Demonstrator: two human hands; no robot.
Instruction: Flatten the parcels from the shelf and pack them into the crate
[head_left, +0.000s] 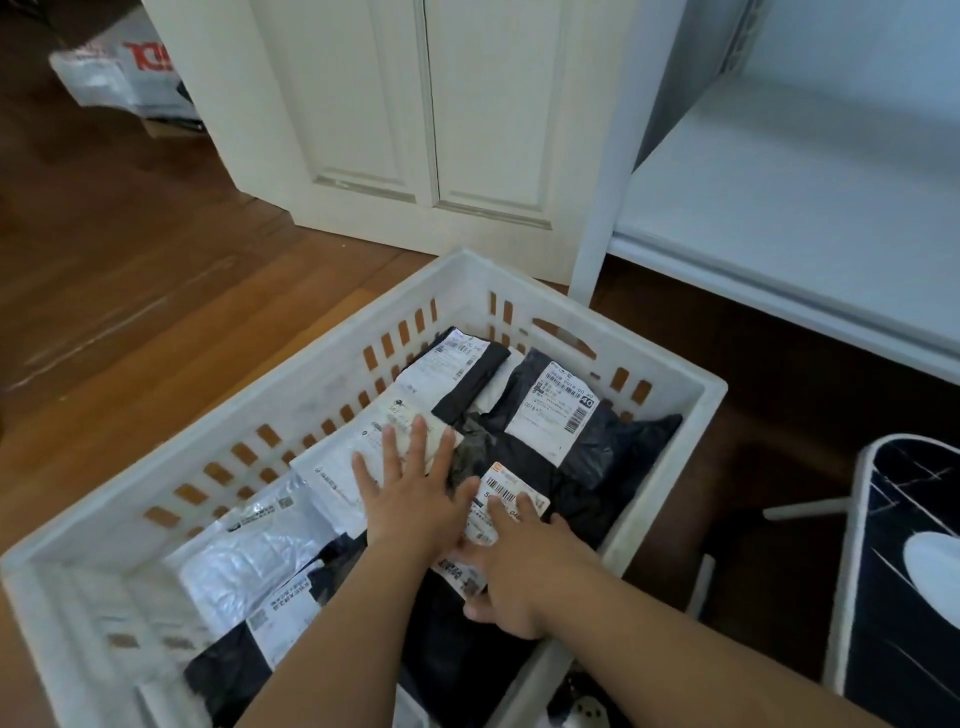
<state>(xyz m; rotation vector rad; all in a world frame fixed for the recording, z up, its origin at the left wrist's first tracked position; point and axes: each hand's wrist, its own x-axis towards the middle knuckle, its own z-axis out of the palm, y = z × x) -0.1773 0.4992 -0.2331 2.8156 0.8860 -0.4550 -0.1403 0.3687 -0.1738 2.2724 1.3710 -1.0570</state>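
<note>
A white slatted plastic crate stands on the wooden floor, filled with flat black, white and silver parcels. My left hand lies flat with fingers spread on a white parcel near the crate's middle. My right hand presses with straight fingers on the label of a black parcel beside it. Another black parcel with a white label lies at the far right of the crate. A silver parcel lies at the near left. The white shelf stands behind, to the right.
White cabinet doors stand behind the crate. A plastic bag lies on the floor at far left. A dark board with a white frame sits to the right of the crate.
</note>
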